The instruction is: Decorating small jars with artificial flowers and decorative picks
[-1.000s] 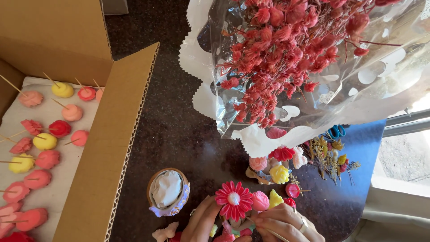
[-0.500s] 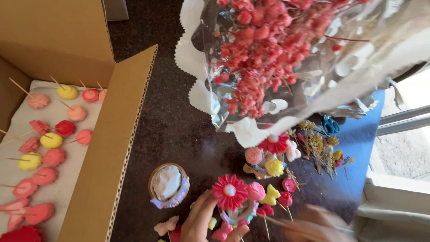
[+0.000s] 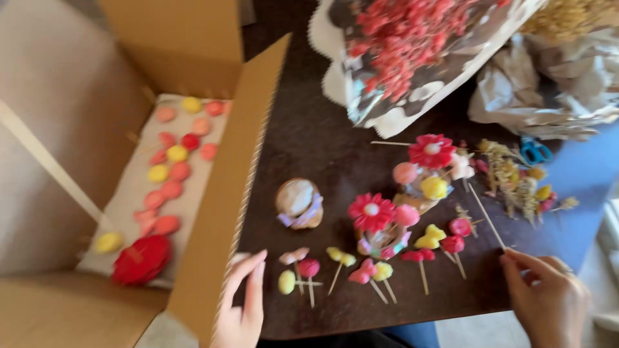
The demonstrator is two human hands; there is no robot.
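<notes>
A thin wooden stick (image 3: 487, 216) lies slanted on the dark bench (image 3: 309, 148), and the right hand (image 3: 548, 299) pinches its lower end with its fingertips. The left hand (image 3: 244, 303) is open and holds nothing, its fingers on the edge of the cardboard box (image 3: 225, 193). Between the hands lie small flowers on sticks (image 3: 361, 264). A red daisy (image 3: 371, 212) stands behind them. Blue scissors (image 3: 535, 151) lie far back
</notes>
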